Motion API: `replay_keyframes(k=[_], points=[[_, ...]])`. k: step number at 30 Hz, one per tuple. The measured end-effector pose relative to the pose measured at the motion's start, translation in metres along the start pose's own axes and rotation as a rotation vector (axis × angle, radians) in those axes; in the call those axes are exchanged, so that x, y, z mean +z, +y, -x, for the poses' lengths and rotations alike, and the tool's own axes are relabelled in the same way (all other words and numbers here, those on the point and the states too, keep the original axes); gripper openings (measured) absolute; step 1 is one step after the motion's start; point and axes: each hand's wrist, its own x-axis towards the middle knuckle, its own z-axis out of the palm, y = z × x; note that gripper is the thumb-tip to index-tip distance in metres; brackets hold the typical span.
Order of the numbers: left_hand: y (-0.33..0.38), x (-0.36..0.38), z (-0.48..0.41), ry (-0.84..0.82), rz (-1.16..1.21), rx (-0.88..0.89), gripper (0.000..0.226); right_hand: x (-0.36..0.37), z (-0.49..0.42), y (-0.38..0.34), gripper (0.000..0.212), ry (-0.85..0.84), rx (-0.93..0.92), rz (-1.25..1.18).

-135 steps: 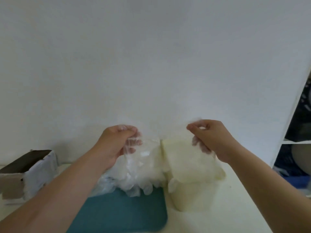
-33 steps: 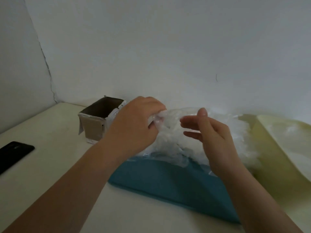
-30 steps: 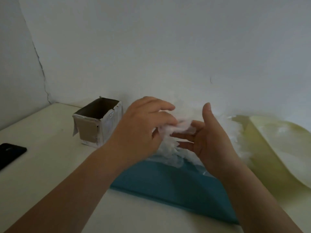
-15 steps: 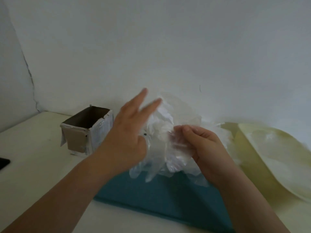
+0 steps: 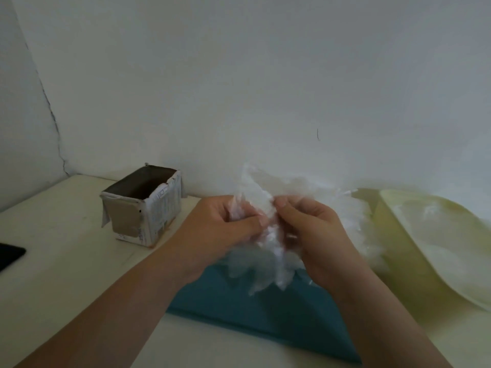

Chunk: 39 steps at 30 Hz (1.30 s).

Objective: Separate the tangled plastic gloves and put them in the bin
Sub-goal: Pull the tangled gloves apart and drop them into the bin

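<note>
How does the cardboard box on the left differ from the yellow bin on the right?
The cardboard box is brown with a white printed side; the bin is plain pale yellow. The cardboard box is straight-edged and wholly in view; the bin has a curved rim and runs out of frame. The cardboard box stands left of the gloves, the bin to their right. Both rest on the table.

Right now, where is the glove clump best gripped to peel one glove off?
Probably the loose edge sticking up above the clump, pinched from above. It stands clear of the tangle, whereas the left hand and right hand pinch the bunched middle, where layers overlap.
</note>
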Motion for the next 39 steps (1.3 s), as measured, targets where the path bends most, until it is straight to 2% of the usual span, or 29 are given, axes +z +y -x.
replay_keyframes(k=[3,5,7,10,11,14,15,16,20,23,27,30,33,37,39], points=[[-0.001,-0.015,-0.008,0.023,0.003,0.009,0.021,-0.001,-0.003,0.001,0.011,0.135,-0.021,0.041],[-0.001,-0.032,-0.013,0.071,-0.070,0.009,0.019,-0.003,-0.003,-0.002,0.011,0.197,-0.043,0.071],[-0.007,-0.049,-0.019,0.146,-0.303,0.025,0.011,-0.005,-0.002,-0.004,0.013,0.230,-0.061,0.118],[-0.018,-0.064,-0.024,0.293,-0.841,0.067,0.013,-0.004,0.000,-0.004,0.016,0.176,-0.060,0.287],[-0.019,-0.062,-0.023,0.266,-0.977,0.044,0.017,-0.004,0.002,-0.003,0.018,0.134,-0.062,0.346],[-0.026,-0.051,-0.022,0.022,-1.405,-0.147,0.045,-0.002,0.005,-0.001,0.020,0.016,-0.074,0.501],[-0.031,-0.049,-0.022,-0.023,-1.470,-0.197,0.055,-0.001,0.006,-0.001,0.017,-0.010,-0.085,0.535],[-0.034,-0.047,-0.022,-0.041,-1.465,-0.229,0.056,-0.001,0.007,-0.003,0.015,-0.038,-0.093,0.559],[-0.046,-0.046,-0.022,-0.043,-1.217,-0.234,0.031,-0.003,0.008,-0.006,0.016,-0.196,-0.064,0.607],[-0.041,-0.047,-0.022,-0.043,-1.103,-0.191,0.017,-0.005,0.006,-0.004,0.020,-0.255,-0.059,0.631],[-0.024,-0.055,-0.026,0.105,-0.998,-0.041,0.007,-0.003,0.006,-0.002,0.017,-0.277,-0.112,0.634],[-0.009,-0.056,-0.025,0.214,-0.882,0.129,0.011,0.001,0.007,-0.004,0.018,-0.240,-0.221,0.592],[0.001,-0.049,-0.019,0.241,-0.855,0.289,0.016,0.004,0.008,-0.007,0.020,-0.207,-0.352,0.618],[0.005,-0.041,-0.014,0.162,-0.813,0.325,0.015,0.005,0.010,-0.011,0.016,-0.189,-0.323,0.733],[0.004,-0.039,-0.014,0.114,-0.778,0.345,0.018,0.003,0.010,-0.013,0.014,-0.172,-0.320,0.703]])
